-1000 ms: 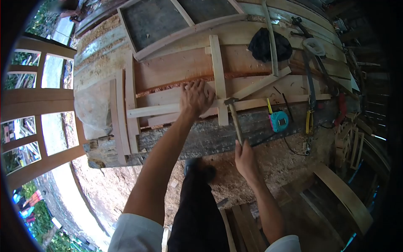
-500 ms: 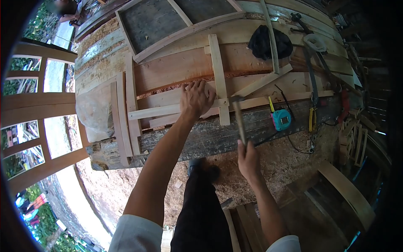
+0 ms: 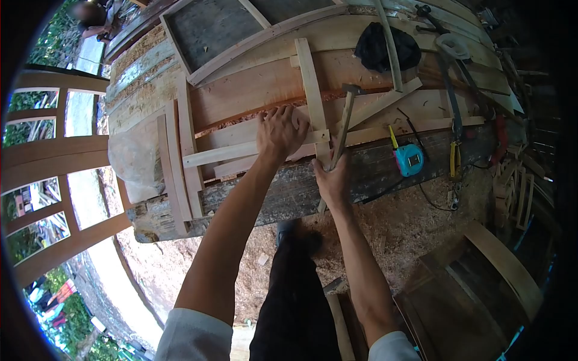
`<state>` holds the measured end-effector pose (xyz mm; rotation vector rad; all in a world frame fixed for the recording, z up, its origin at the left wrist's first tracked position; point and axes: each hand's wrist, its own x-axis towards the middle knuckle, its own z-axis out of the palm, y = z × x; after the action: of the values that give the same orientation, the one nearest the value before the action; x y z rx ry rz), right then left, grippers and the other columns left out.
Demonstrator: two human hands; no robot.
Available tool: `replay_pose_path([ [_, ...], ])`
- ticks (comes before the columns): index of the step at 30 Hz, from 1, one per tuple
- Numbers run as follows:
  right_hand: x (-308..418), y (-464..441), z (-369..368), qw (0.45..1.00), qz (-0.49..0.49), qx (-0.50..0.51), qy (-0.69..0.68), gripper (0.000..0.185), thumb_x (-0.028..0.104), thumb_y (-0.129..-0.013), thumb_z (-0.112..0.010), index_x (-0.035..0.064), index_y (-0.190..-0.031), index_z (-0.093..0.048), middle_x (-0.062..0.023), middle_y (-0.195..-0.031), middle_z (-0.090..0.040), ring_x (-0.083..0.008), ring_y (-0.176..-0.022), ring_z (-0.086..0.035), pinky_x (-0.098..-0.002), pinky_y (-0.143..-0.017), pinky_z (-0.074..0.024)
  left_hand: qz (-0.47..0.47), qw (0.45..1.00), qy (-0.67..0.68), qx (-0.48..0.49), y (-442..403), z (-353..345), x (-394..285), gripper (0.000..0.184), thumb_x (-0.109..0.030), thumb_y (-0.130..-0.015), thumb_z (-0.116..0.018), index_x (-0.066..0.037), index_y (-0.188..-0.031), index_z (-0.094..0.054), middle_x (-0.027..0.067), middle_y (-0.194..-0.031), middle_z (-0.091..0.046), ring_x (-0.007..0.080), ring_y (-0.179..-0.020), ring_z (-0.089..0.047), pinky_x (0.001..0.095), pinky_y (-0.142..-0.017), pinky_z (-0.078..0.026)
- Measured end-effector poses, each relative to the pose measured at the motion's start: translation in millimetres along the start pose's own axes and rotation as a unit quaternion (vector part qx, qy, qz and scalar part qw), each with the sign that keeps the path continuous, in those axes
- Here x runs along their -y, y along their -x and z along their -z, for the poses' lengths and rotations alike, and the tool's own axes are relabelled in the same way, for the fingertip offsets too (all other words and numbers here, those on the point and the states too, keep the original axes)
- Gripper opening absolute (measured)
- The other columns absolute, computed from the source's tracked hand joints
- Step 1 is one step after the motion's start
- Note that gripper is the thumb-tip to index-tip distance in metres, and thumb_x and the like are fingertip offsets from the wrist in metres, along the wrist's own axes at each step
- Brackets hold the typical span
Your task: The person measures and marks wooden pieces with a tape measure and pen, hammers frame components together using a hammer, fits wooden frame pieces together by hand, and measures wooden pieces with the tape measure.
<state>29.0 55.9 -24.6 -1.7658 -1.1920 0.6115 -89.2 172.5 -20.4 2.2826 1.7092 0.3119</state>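
My left hand (image 3: 280, 132) presses palm-down across a thin wooden strip (image 3: 226, 153), fingers spread over the boards beyond it. This strip crosses an upright wooden slat (image 3: 311, 84), and a small dark nail-like spot shows at the joint. In my right hand (image 3: 333, 180) is a hammer (image 3: 345, 120), gripped by its wooden handle with the head raised above the boards. The right thumb is close to the slat's near end; whether it touches I cannot tell. A diagonal strip (image 3: 385, 102) lies right of the hammer.
A turquoise tape measure (image 3: 409, 160) and yellow-handled pliers (image 3: 454, 159) are near the bench's front edge (image 3: 265, 198). A black plastic bag (image 3: 385, 48) and a wooden frame (image 3: 265, 42) lie farther back. Plastic sheeting (image 3: 135, 162) is at the left. Another person (image 3: 96, 24) is at upper left.
The hammer has swung up and the right hand has moved up and left, close to the slat's near end. The left hand stays on the strip. The view has shifted slightly.
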Motion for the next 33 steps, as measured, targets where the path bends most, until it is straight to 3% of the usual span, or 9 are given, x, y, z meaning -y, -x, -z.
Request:
replay_pose_path([
  [2, -2.1, -5.0, -0.7, 0.999, 0.003, 0.024, 0.025, 0.038, 0.004, -0.072, -0.072, -0.0002, -0.101, -0.047, -0.0151, -0.090, -0.048, -0.0318, -0.087, -0.054, -0.0430, -0.076, -0.0423, 0.024, 0.998, 0.005, 0.054, -2.7, 7.9, -4.1, 0.049, -0.037, -0.085, -0.051, -0.006, -0.121, -0.057, 0.0156, -0.118, -0.061, 0.0300, -0.114, -0.055, 0.0462, -0.100, -0.034],
  [13, -6.5, -6.6, 1.4, 0.999, -0.020, 0.029, -0.007, 0.036, 0.011, -0.075, -0.072, -0.0012, -0.099, -0.049, -0.0164, -0.089, -0.053, -0.0329, -0.085, -0.057, -0.0415, -0.075, -0.0449, 0.027, 0.999, 0.032, 0.020, -4.1, 4.4, -2.5, 0.048, -0.038, -0.083, -0.050, -0.003, -0.114, -0.059, 0.0149, -0.116, -0.061, 0.0304, -0.113, -0.054, 0.0483, -0.103, -0.031],
  [15, -1.6, -7.2, 14.1, 0.996, -0.013, 0.072, 0.048, 0.032, 0.015, -0.082, -0.070, -0.0009, -0.099, -0.049, -0.0152, -0.084, -0.053, -0.0311, -0.081, -0.058, -0.0397, -0.072, -0.0456, 0.042, 0.996, 0.030, 0.076, -5.9, 7.8, -3.9, 0.048, -0.038, -0.083, -0.050, -0.003, -0.114, -0.058, 0.0147, -0.117, -0.061, 0.0306, -0.113, -0.054, 0.0486, -0.103, -0.030],
  [19, 38.0, 0.7, 55.9, 0.999, 0.007, 0.044, -0.004, 0.024, 0.020, -0.091, -0.062, 0.0000, -0.096, -0.050, -0.0114, -0.072, -0.052, -0.0265, -0.068, -0.057, -0.0370, -0.064, -0.0453, 0.034, 0.999, 0.033, 0.028, -1.7, 4.6, -1.4, 0.047, -0.038, -0.084, -0.049, -0.003, -0.114, -0.059, 0.0148, -0.116, -0.061, 0.0304, -0.112, -0.055, 0.0490, -0.104, -0.030],
  [21, 42.9, 18.9, 75.9, 0.972, -0.160, 0.132, -0.112, 0.024, 0.024, -0.096, -0.054, 0.0006, -0.091, -0.050, -0.0069, -0.061, -0.048, -0.0206, -0.055, -0.051, -0.0357, -0.053, -0.0405, 0.028, 0.999, 0.029, 0.035, -2.2, 6.3, -3.2, 0.046, -0.038, -0.084, -0.049, -0.003, -0.113, -0.059, 0.0148, -0.115, -0.061, 0.0303, -0.112, -0.055, 0.0495, -0.104, -0.030],
  [22, 41.4, 26.4, 85.9, 0.973, -0.159, 0.129, -0.105, 0.024, 0.024, -0.096, -0.054, 0.0006, -0.091, -0.050, -0.0069, -0.061, -0.048, -0.0206, -0.055, -0.051, -0.0357, -0.053, -0.0405, 0.025, 0.998, 0.037, 0.035, -2.3, 4.3, -3.6, 0.046, -0.038, -0.084, -0.049, -0.003, -0.113, -0.059, 0.0148, -0.115, -0.061, 0.0303, -0.112, -0.055, 0.0495, -0.104, -0.030],
  [24, 42.4, 34.0, 98.8, 0.962, -0.155, 0.218, 0.056, 0.029, 0.029, -0.098, -0.050, 0.0010, -0.091, -0.049, -0.0052, -0.058, -0.044, -0.0178, -0.050, -0.046, -0.0360, -0.048, -0.0349, 0.026, 0.999, 0.015, 0.035, -3.6, 3.8, -2.0, 0.047, -0.038, -0.085, -0.050, -0.006, -0.118, -0.058, 0.0138, -0.117, -0.062, 0.0300, -0.112, -0.055, 0.0467, -0.100, -0.034],
  [27, 60.1, 35.8, 110.6, 0.952, -0.182, 0.233, 0.080, 0.030, 0.030, -0.099, -0.047, 0.0009, -0.094, -0.047, -0.0066, -0.057, -0.043, -0.0185, -0.048, -0.045, -0.0366, -0.047, -0.0331, 0.024, 0.999, 0.008, 0.034, -2.8, 2.0, -0.6, 0.045, -0.038, -0.085, -0.050, -0.006, -0.116, -0.059, 0.0137, -0.115, -0.062, 0.0293, -0.111, -0.055, 0.0465, -0.099, -0.034],
  [33, 59.8, 39.2, 104.0, 0.982, -0.115, 0.130, 0.078, 0.027, 0.028, -0.100, -0.044, 0.0014, -0.095, -0.046, -0.0089, -0.057, -0.045, -0.0204, -0.046, -0.047, -0.0374, -0.045, -0.0348, 0.027, 0.998, 0.041, 0.029, -3.1, 3.9, -1.8, 0.041, -0.034, -0.083, -0.050, -0.003, -0.106, -0.061, 0.0151, -0.108, -0.063, 0.0305, -0.107, -0.057, 0.0485, -0.101, -0.032],
])
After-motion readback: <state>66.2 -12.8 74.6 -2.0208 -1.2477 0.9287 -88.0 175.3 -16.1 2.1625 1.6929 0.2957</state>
